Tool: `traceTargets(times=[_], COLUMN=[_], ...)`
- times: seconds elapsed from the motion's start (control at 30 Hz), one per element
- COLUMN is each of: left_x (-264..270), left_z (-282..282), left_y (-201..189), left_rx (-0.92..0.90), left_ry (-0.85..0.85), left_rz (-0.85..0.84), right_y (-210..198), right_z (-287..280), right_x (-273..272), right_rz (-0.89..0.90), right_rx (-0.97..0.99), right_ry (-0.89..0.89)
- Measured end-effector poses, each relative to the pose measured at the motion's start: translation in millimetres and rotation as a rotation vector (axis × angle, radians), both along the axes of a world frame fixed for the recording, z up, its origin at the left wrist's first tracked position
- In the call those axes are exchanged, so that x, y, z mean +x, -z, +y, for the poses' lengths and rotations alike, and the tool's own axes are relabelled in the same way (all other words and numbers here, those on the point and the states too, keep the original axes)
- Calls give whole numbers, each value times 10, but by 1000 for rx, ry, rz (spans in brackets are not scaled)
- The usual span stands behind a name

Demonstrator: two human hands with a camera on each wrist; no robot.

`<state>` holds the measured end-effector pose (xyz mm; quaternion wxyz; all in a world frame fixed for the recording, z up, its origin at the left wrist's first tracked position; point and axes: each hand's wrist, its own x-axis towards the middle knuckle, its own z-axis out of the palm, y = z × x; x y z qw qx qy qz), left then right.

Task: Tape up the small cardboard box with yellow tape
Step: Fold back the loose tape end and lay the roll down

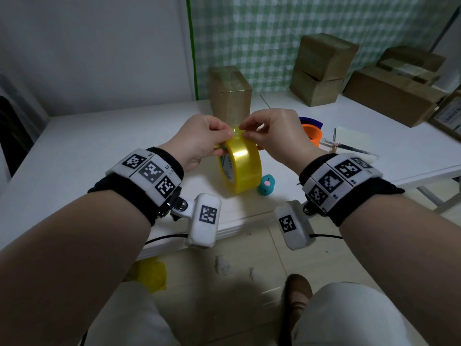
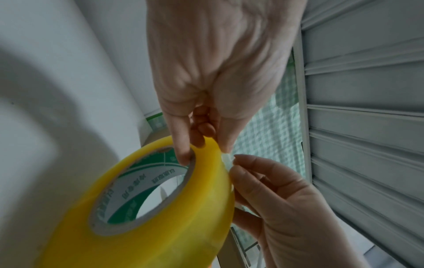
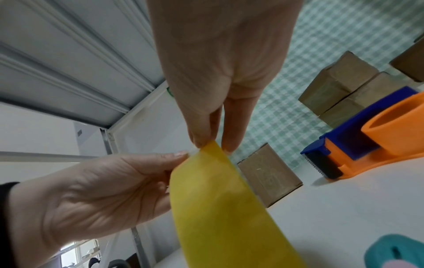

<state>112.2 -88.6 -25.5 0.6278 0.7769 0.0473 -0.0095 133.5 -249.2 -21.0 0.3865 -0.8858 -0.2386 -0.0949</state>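
Small cardboard box (image 1: pixel 230 92) upright at centre of the head view, on the white desk (image 1: pixel 99 146), just behind both hands; a strip of tape apparently already down its front, hard to tell for sure; untouched by either hand.

Yellow tape roll (image 1: pixel 240 168) held on edge above the desk, lower middle of that view; left hand (image 1: pixel 199 141) gripping it, one finger hooked through the core and thumb on the outer face, as seen in the left wrist view (image 2: pixel 183 150); right hand (image 1: pixel 272 133) with fingers narrowed to a pinch at the top of the roll, picking at a pale sliver of the free end (image 2: pixel 227 157).

Judged as the very start: end of the tape being lifted, nothing yet drawn out toward the box.

Risks from here: sliver tearing lengthwise if pulled from one corner only, leaving a narrow strip and a buried end; end slipping from the pinch and snapping back flat onto the roll; thin film folding onto itself or sticking to the fingertips; roll twisting in the one-finger hold under a hard pull; light box possibly knocked over when the tape is brought across.

Orange and blue dispenser (image 1: pixel 311 132) at right of centre, small teal object (image 1: pixel 266 184) below it, more boxes (image 1: pixel 321 68) at upper right; none in contact with the hands.
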Motion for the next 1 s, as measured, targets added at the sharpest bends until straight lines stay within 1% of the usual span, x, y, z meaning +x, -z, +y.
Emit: traceTargets(times=[0.17, 0.33, 0.5, 0.6, 0.7, 0.83, 0.93, 1.0], left_x=[-1, 13, 18, 0, -14, -31, -23, -10], left_z=[-28, -86, -108, -112, -115, -129, -148, -143], left_y=[-38, -141, -218, -236, -179, -102, -95, -107], left_rx=[-29, 38, 80, 74, 72, 16, 1, 2], left_ry=[-22, -99, -45, -14, -12, 4, 21, 25], left_rz=[58, 107, 169, 160, 109, 60, 56, 66], right_y=[-18, -48, -83, -98, -107, -106, -91, -83], right_z=[7, 22, -10, -22, -48, -75, -94, -95], right_x=[15, -4, 7, 34, 50, 11, -3, -15], right_rz=[32, 73, 132, 173, 282, 408, 454, 452], right_rx=[0, 40, 13, 14, 113, 235, 296, 306], right_ry=[14, 18, -35, -65, -72, -93, -99, -94])
